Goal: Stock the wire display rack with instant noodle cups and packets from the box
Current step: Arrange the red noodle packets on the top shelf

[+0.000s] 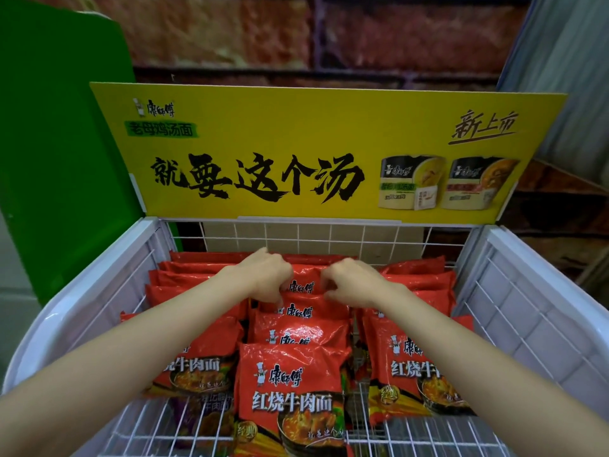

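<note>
Red instant noodle packets fill the white wire rack [514, 311] in three rows that lean back like files. Both hands reach to the back of the middle row. My left hand [263, 275] and my right hand [354, 282] pinch the top edge of one red packet [304, 282] from either side, fingers curled on it. More packets of the middle row [293, 390] overlap toward me. The left row [197, 357] and the right row [412, 367] stand beside it. No noodle cups and no box are in view.
A yellow cardboard sign [296, 153] with black lettering rises behind the rack. A green panel [59, 159] stands at the left. A brick-pattern wall [329, 37] is behind. Through the rack's wire floor [158, 427] a purple packet shows on a lower level.
</note>
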Demonstrator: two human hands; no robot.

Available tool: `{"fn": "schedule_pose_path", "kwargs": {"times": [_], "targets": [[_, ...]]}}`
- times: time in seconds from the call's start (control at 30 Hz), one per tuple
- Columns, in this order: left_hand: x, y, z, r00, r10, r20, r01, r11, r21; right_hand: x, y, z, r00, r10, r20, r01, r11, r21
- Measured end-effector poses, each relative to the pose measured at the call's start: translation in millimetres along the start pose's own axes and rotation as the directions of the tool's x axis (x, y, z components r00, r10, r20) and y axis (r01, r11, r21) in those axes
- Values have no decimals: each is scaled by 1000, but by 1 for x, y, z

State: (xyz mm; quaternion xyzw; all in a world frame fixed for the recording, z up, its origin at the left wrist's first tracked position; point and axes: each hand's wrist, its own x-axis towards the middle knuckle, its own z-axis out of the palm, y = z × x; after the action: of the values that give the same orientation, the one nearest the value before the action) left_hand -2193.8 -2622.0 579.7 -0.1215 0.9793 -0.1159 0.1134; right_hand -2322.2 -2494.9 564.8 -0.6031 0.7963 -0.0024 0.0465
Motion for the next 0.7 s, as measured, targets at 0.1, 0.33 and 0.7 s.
{"fn": "schedule_pose_path", "kwargs": {"times": [0.1,0.33,0.7], "targets": [[4,3,3,996,-9,87,2,997,79,-3,-2,9,992,-7,123,19,996,-92],[1,5,9,997,22,69,-31,991,127,-1,-3,19,992,-25,124,48,981,-189],[-10,-10,11,984,-38,-176,58,992,109,0,1,15,994,-1,-105,-21,978,-209]]}}
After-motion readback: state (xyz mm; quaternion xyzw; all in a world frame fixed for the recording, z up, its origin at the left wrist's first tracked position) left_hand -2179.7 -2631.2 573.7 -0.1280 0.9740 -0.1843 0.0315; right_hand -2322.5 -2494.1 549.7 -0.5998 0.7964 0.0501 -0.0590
